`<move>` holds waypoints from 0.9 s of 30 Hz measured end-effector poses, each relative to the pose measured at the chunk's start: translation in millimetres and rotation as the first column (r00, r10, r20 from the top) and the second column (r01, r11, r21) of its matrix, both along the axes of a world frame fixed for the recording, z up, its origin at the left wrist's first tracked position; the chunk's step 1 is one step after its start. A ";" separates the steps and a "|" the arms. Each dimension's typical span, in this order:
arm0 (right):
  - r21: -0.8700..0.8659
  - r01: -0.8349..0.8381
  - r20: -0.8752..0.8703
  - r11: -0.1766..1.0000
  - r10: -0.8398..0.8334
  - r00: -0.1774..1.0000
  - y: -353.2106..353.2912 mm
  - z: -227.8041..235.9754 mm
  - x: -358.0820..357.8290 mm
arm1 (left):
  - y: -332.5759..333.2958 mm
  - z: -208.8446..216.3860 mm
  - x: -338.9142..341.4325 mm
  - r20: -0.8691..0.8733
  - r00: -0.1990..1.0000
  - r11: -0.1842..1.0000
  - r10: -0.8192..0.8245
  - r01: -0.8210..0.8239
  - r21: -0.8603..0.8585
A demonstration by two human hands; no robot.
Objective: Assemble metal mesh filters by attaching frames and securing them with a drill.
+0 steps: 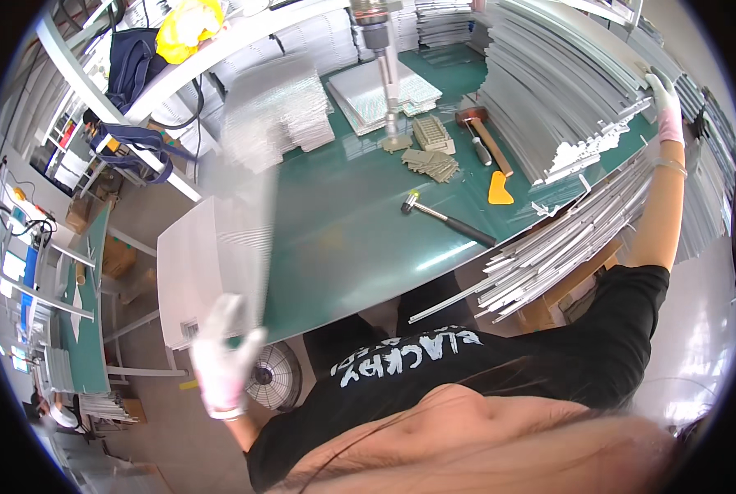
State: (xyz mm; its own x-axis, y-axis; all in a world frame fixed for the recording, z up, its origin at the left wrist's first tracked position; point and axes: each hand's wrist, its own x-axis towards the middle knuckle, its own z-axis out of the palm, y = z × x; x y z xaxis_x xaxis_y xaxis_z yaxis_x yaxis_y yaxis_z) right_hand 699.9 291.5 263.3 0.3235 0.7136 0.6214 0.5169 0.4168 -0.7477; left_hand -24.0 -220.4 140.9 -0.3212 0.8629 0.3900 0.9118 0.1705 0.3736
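Note:
My left hand, in a white glove with a pink cuff, is at the table's front left corner. Its thumb and fingers are spread, slightly blurred, near the lower end of a thin light panel, which is smeared by motion. Beside them is a stack of white panels. Far out to the right, my gloved right hand has its fingers closed at the outer edge of a tall stack of thin silvery panels; its thumb is hidden.
The green tabletop bears a black-handled hammer, a mallet, a screwdriver, a yellow scraper and small beige pieces. A vertical tool hangs above. Thin strips jut along the right front.

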 end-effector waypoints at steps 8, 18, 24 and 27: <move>0.735 0.245 0.238 0.632 -0.579 0.780 -130.9 -17.7 -187.7 | 85.6 -104.0 81.0 0.270 0.889 0.826 -0.370 0.448 -0.343; -0.020 -0.651 0.605 0.759 0.527 0.596 -86.4 -175.1 -571.5 | 189.4 -222.8 1.2 0.074 0.993 0.922 -0.087 0.108 -0.373; -0.490 -0.233 0.503 0.840 0.491 0.711 -3.0 -112.6 -676.0 | 229.0 -170.0 -51.9 0.157 0.986 0.974 -0.061 0.025 0.224; -0.601 -0.176 0.486 0.779 0.531 0.694 -3.1 -91.3 -697.9 | 286.6 -104.4 -129.0 0.128 0.991 0.838 0.026 -0.092 0.538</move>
